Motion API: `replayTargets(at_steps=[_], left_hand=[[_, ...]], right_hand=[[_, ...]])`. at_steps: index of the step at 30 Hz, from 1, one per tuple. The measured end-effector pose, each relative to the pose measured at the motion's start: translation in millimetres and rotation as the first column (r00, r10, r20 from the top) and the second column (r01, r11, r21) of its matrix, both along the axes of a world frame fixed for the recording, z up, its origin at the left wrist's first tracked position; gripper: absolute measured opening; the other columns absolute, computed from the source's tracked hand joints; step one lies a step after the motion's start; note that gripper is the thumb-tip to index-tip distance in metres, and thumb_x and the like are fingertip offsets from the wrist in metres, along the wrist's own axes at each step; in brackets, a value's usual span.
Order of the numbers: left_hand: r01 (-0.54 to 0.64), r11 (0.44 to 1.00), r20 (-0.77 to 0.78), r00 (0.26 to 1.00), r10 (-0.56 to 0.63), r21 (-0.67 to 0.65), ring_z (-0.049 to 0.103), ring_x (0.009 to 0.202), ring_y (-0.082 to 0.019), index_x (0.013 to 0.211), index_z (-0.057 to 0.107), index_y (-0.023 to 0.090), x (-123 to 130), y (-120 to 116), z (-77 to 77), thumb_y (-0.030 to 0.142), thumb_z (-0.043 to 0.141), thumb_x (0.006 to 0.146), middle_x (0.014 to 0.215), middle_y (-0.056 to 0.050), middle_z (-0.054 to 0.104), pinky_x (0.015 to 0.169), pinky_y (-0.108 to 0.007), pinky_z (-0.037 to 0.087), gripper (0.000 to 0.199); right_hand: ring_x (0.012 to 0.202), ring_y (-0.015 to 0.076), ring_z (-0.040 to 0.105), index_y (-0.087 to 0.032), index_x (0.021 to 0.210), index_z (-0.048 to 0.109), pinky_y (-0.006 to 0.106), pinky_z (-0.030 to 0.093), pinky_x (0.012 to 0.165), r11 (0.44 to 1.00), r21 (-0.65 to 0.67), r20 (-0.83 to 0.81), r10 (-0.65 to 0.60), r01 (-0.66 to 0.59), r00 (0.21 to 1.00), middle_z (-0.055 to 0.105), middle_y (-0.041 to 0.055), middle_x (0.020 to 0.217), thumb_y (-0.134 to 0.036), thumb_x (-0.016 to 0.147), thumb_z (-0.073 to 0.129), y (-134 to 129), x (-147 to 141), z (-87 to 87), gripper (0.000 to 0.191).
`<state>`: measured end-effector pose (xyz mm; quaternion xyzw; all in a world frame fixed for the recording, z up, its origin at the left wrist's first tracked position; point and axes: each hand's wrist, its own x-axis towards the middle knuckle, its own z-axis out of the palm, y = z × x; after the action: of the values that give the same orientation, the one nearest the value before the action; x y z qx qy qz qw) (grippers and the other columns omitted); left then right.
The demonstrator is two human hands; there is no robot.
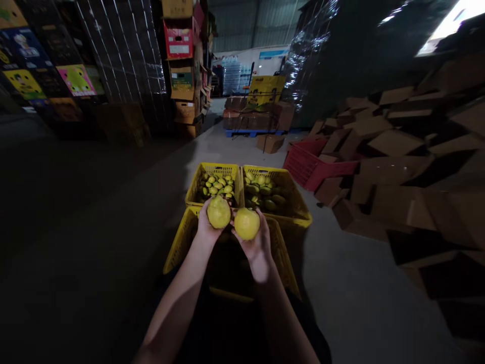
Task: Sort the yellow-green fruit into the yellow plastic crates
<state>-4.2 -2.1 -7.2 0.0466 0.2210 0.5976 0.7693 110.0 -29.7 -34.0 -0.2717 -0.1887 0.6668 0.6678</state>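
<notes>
My left hand point(205, 228) is closed around a round yellow fruit point(219, 212) that looks like a grapefruit, its skin slightly greenish. Beside it, my right hand point(260, 248) cups a second, smoother yellow fruit point(247, 224). Both are held up close together over the near yellow crate point(175, 243), whose inside is mostly in shadow. Behind that crate, the left yellow crate point(192, 186) contains many small yellow-green fruits point(217, 186). In the right yellow crate point(300, 205) lie larger green and yellow fruits point(265, 191).
A red basket point(305, 164) and a heap of cardboard boxes point(397, 174) lie at right. Ahead, a blue pallet point(242, 133) carries boxes and a yellow carton point(267, 88). Stacked cartons point(184, 76) rise at the back left. Grey concrete floor point(326, 283) surrounds the crates.
</notes>
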Motion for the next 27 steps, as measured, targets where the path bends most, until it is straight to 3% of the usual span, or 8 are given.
replayTargets(at_steps=[2,5,11,16,19,21,24,27], left_hand=[[-0.035,0.998,0.028,0.999,0.033,0.061,0.066,0.067,-0.017,0.079,0.067,0.016,0,-3,2.4,0.027,0.052,0.082,0.072,-0.004,0.068,0.061,-0.028,0.053,0.019],[-0.009,0.986,0.041,0.999,0.002,0.169,0.064,0.062,-0.017,0.071,0.065,0.017,0,-10,7.8,0.025,0.052,0.081,0.068,-0.003,0.065,0.058,-0.028,0.052,0.018],[0.052,0.979,0.044,0.997,-0.061,0.195,0.061,0.055,-0.017,0.063,0.06,0.017,0,-15,12.1,0.024,0.051,0.08,0.062,-0.003,0.061,0.052,-0.03,0.05,0.021],[0.087,0.982,0.0,0.996,-0.088,0.167,0.061,0.056,-0.018,0.064,0.059,0.018,0,-13,12.5,0.025,0.052,0.08,0.063,-0.002,0.061,0.053,-0.031,0.05,0.019],[0.067,0.991,0.008,0.998,-0.068,0.118,0.062,0.059,-0.018,0.071,0.062,0.017,1,-11,12.5,0.028,0.055,0.081,0.065,-0.003,0.063,0.054,-0.03,0.051,0.016],[0.012,0.999,0.035,0.999,-0.013,0.041,0.064,0.063,-0.017,0.08,0.065,0.017,1,-9,10.4,0.029,0.054,0.082,0.069,-0.004,0.066,0.058,-0.029,0.052,0.016],[-0.039,0.998,0.035,0.999,0.041,-0.056,0.065,0.065,-0.016,0.096,0.067,0.017,0,-4,5.1,0.029,0.05,0.085,0.074,-0.004,0.069,0.06,-0.027,0.053,0.024],[-0.034,0.999,0.005,0.999,0.035,-0.038,0.067,0.068,-0.019,0.105,0.066,0.014,-1,-2,0.7,0.034,0.046,0.086,0.078,-0.007,0.07,0.058,-0.028,0.053,0.033]], right_hand=[[0.051,0.0173,0.065,-0.018,0.075,0.067,0.028,0.054,0.047,0.999,-0.042,-0.001,0.024,-0.024,1.0,0.071,0.0014,0.063,-0.046,0.073,0.062,-3,-2,12.5,0.029],[0.058,0.0192,0.067,-0.016,0.068,0.068,0.029,0.056,0.051,0.999,0.018,0.062,-0.039,0.038,0.997,0.07,0.0034,0.061,-0.044,0.07,0.063,-8,-1,24.2,0.028],[0.061,0.0205,0.066,-0.015,0.062,0.069,0.03,0.056,0.05,0.989,0.132,0.115,-0.08,0.065,0.99,0.07,0.0063,0.063,-0.042,0.069,0.059,-15,2,23.4,0.03],[0.06,0.0219,0.067,-0.015,0.065,0.068,0.03,0.054,0.046,0.994,0.097,0.079,-0.05,0.043,0.996,0.068,0.0071,0.06,-0.041,0.072,0.056,-11,2,23.1,0.029],[0.064,0.0234,0.069,-0.015,0.07,0.066,0.032,0.056,0.049,1.0,-0.005,0.032,0.003,-0.003,0.999,0.068,0.0071,0.061,-0.049,0.076,0.056,-7,1,21.3,0.036],[0.066,0.0226,0.07,-0.017,0.076,0.065,0.032,0.057,0.053,0.998,-0.062,0.023,-0.03,0.032,0.999,0.069,0.0047,0.063,-0.053,0.076,0.058,-5,-1,18.5,0.038],[0.071,0.0196,0.07,-0.021,0.086,0.065,0.03,0.058,0.06,0.989,-0.063,0.015,-0.135,0.135,0.991,0.072,0.0002,0.072,-0.051,0.076,0.063,-3,-4,13.9,0.032],[0.07,0.0182,0.07,-0.022,0.092,0.065,0.028,0.056,0.056,0.992,-0.069,-0.037,-0.105,0.102,0.994,0.074,0.0005,0.078,-0.044,0.078,0.06,-2,-5,12.3,0.027]])
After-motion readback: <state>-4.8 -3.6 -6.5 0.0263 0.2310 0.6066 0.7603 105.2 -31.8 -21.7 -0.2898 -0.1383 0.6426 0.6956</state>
